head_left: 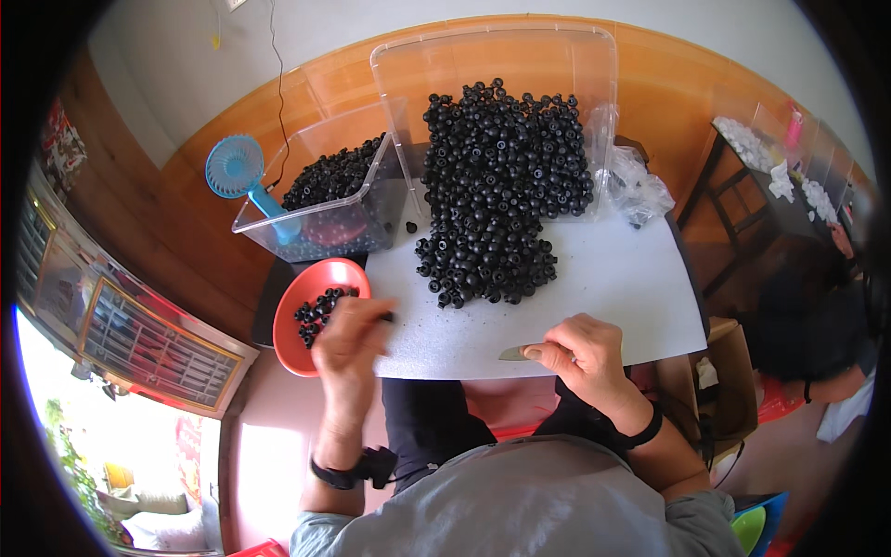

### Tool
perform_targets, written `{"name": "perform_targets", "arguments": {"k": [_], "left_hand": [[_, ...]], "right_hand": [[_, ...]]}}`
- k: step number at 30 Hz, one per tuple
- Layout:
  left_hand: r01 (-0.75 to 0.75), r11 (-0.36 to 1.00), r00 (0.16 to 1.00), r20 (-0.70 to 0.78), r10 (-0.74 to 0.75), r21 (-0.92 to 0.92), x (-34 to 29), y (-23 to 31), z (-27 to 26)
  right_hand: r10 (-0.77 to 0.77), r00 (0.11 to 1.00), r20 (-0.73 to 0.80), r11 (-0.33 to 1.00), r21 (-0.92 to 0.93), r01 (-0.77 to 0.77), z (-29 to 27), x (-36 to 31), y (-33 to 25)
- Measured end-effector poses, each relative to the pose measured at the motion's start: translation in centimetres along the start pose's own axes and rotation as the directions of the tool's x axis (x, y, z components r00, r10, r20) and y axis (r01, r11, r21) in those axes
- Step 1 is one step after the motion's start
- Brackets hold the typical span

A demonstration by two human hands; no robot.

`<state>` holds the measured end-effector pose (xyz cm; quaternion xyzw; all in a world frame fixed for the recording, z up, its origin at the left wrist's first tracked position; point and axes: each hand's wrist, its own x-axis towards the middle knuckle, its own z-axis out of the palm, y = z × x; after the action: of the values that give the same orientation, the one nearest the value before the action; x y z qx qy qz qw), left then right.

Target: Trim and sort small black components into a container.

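The blurred left hand (351, 342), a small black piece (386, 317) at its fingertips, is near a round red plastic bowl (290, 311); the right hand (587, 357) grips a short silver metal blade (511, 354).

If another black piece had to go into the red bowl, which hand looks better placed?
Probably the left hand: it is right by the red bowl, while the right hand is farther off and holds a small blade.

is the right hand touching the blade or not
Touching: the head view shows the right hand gripping the blade, with the thumb against it.
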<state>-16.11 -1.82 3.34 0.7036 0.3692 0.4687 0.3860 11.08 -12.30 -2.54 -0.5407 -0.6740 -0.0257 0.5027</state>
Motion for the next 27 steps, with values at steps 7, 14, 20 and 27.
{"name": "perform_targets", "arguments": {"k": [7, 14, 20, 27], "left_hand": [[-0.242, 0.584, 0.937, 0.031, 0.348, 0.775, 1.9, -5.3, -4.8], [-0.5, 0.617, 0.861, 0.274, 0.428, 0.608, 2.6, -3.5, 3.9], [-0.47, 0.555, 0.879, 0.305, 0.366, 0.686, 3.5, -5.1, 5.5], [-0.459, 0.603, 0.888, 0.325, 0.325, 0.652, 1.9, -4.6, 4.6]], "right_hand": [[-0.049, 0.998, -0.029, 0.999, -0.023, 0.048, 0.4, 0.3, -0.2], [-0.061, 0.998, -0.03, 0.998, -0.021, 0.06, 0.4, -0.1, -0.1], [-0.071, 0.997, -0.03, 0.996, -0.053, 0.069, 0.6, -0.2, -0.1], [-0.075, 0.997, -0.021, 0.995, -0.075, 0.073, 0.5, -0.4, 0.1]]}}
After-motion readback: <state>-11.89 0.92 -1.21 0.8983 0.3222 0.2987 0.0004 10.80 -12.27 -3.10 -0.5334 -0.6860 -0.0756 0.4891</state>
